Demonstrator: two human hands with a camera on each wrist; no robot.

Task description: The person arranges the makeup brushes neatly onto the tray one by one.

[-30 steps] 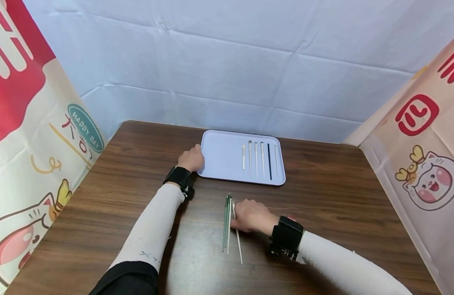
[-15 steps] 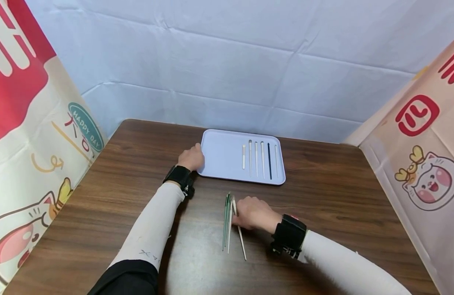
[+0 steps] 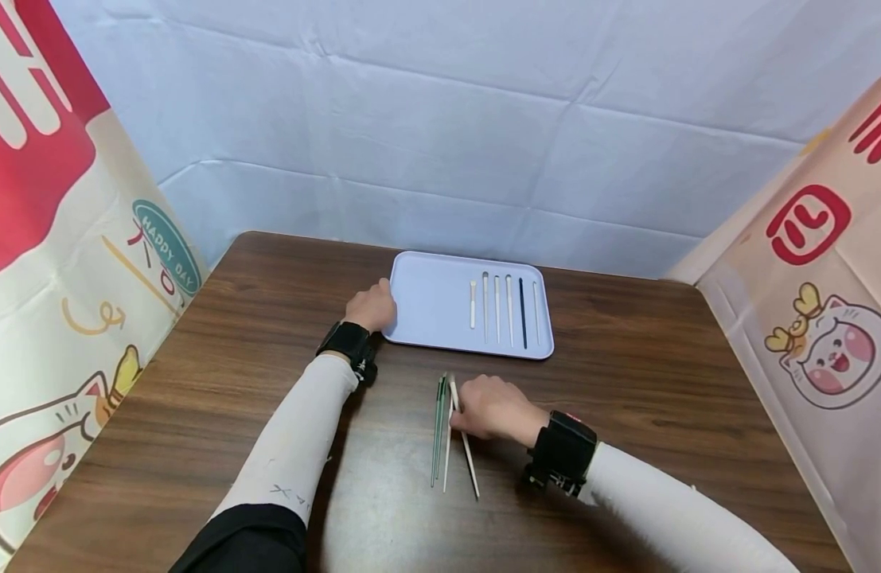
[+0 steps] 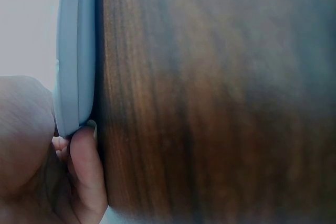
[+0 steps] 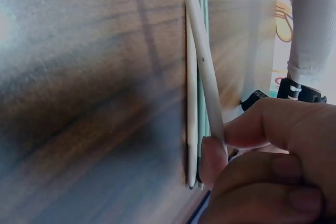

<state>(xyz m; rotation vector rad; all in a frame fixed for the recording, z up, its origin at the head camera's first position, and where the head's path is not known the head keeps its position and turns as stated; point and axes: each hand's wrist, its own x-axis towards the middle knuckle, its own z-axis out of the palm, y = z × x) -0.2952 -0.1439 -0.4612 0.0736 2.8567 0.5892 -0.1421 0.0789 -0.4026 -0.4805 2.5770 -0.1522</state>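
Pinching the pale wooden chopstick [image 5: 202, 61] in my right hand [image 3: 492, 410], I risk nudging the green sticks [image 3: 438, 430] beside it while my left hand [image 3: 372, 307] grips the pale blue tray's [image 3: 433, 302] edge.

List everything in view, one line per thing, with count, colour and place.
Tray: one, pale blue, far middle of the table.
Sticks on tray: six, five pale and one dark, side by side on its right half.
Sticks on table: about three, green and pale, near the tray's front edge.
Pale stick: one, angled, in the right grip.
Table: one, dark wood.
Left hand: holds the tray's left edge.
Right hand: pinches the pale stick.
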